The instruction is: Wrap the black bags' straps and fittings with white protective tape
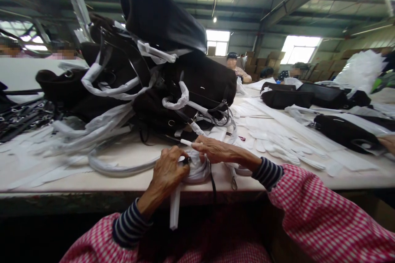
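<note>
My left hand (pixel 168 170) is closed around a black strap wrapped in white paper (pixel 197 171) at the near edge of the worktable (pixel 92 181). A loose end of the white paper strip (pixel 175 209) hangs down below that hand, over the table edge. My right hand (pixel 216 150) rests just right of it, fingers pinched on the same wrapped strap. A thin black strap with a metal clasp (pixel 233 181) lies beside it. Directly behind my hands rises a pile of black bags (pixel 160 70) whose handles are wound in white paper.
White paper strips and sheets (pixel 277 139) cover the table to the right. More black bags (pixel 308 96) lie further right and back. Black straps with metal rings (pixel 21 117) lie at far left. Other people sit at the table's far side.
</note>
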`<state>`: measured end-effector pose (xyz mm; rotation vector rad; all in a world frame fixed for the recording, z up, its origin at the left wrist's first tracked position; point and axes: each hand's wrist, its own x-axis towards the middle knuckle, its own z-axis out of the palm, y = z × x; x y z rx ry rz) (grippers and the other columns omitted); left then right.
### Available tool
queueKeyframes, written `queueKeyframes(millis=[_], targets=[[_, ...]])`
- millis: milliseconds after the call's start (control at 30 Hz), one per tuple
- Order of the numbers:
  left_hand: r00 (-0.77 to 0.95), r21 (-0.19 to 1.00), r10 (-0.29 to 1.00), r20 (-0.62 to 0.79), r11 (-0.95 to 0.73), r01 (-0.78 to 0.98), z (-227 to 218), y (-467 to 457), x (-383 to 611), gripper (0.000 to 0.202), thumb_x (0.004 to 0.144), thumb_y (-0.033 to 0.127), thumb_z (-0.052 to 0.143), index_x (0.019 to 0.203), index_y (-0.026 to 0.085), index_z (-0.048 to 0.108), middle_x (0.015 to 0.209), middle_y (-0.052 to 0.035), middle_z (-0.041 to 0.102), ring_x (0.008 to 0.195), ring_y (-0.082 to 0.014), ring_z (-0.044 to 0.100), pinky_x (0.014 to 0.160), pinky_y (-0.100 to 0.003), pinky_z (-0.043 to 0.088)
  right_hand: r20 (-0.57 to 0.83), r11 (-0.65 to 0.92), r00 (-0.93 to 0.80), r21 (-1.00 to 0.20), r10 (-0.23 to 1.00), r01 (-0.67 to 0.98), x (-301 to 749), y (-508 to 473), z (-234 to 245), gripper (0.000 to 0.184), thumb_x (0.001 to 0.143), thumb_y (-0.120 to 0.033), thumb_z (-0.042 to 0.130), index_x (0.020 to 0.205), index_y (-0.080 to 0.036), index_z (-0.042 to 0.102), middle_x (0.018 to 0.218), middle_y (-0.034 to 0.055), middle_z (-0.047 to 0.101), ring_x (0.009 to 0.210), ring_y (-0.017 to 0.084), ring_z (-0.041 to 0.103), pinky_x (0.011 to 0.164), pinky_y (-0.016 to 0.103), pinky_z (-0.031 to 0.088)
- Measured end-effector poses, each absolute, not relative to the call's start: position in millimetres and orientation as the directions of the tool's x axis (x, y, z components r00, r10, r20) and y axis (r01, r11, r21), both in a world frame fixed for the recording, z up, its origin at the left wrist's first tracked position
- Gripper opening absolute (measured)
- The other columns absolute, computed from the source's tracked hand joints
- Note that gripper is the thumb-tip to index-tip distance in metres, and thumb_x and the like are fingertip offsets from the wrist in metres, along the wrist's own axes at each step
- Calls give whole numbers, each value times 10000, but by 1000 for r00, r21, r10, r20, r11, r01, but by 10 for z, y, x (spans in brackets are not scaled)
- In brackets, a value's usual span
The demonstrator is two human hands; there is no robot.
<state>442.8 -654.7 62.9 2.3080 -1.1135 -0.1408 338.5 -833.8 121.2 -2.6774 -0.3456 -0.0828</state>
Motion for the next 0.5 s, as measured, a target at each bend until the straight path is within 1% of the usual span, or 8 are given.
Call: queueKeyframes(millis=[33, 67, 167, 233, 333, 400, 467, 500], targets=[[641, 510, -752, 154, -495, -703, 627, -6547, 4417, 263, 792, 200, 598, 1031, 206, 707, 1055, -60, 691, 1102, -307, 556, 890, -383, 442, 112, -874, 962, -402, 250, 274, 3393, -8347, 1197, 149, 998, -134, 469, 1010, -168, 614, 936, 45, 561, 802, 160, 490, 752, 287, 451], [629, 480, -760, 166, -495, -725, 618, -6550, 4412, 259, 798, 203, 590, 1032, 211, 699, 1064, -60, 688, 1102, -309, 552, 882, -386, 441, 101, -870, 966, -420, 239, 259, 3413, -8357, 1164, 152, 1018, -152, 451, 981, -165, 599, 913, 37, 543, 784, 157, 479, 743, 286, 443], [577, 393, -792, 199, -475, -788, 563, -6561, 4445, 257, 819, 202, 572, 1051, 222, 680, 1134, -65, 677, 1126, -304, 543, 917, -390, 434, 135, -840, 971, -488, 196, 237, 3515, -8376, 1000, 276, 1093, -279, 379, 926, -173, 571, 864, 12, 518, 739, 143, 477, 716, 278, 414], [543, 388, -816, 198, -444, -808, 531, -6563, 4497, 253, 850, 239, 580, 1087, 230, 668, 1166, -69, 667, 1136, -300, 543, 956, -396, 427, 168, -815, 961, -510, 217, 274, 3577, -8376, 901, 319, 1104, -310, 375, 880, -176, 559, 827, -1, 514, 719, 133, 473, 695, 267, 387], [498, 415, -849, 176, -395, -820, 528, -6565, 4565, 235, 877, 312, 603, 1095, 253, 668, 1159, -62, 661, 1125, -301, 551, 969, -409, 417, 136, -834, 970, -496, 199, 241, 3615, -8360, 847, 377, 1106, -277, 364, 768, -178, 498, 702, -34, 435, 616, 110, 390, 606, 254, 314], [485, 417, -858, 167, -385, -823, 545, -6574, 4579, 193, 866, 291, 606, 1045, 254, 667, 1120, -54, 662, 1093, -297, 558, 948, -406, 418, 93, -880, 984, -442, 149, 175, 3606, -8344, 868, 370, 1091, -243, 404, 731, -182, 469, 655, -48, 397, 570, 102, 339, 573, 259, 272], [482, 413, -857, 179, -379, -828, 547, -6587, 4568, 130, 859, 253, 591, 973, 235, 651, 1069, -55, 659, 1051, -289, 561, 913, -398, 425, 72, -901, 994, -422, 82, 105, 3585, -8328, 905, 334, 1074, -202, 431, 745, -179, 485, 654, -42, 452, 561, 97, 376, 577, 253, 280], [483, 410, -853, 198, -375, -831, 537, -6591, 4559, 101, 862, 245, 582, 941, 225, 641, 1040, -58, 656, 1028, -287, 562, 896, -397, 428, 65, -896, 997, -439, 44, 68, 3573, -8319, 922, 316, 1070, -187, 431, 761, -176, 497, 664, -34, 495, 561, 95, 413, 583, 246, 296]])
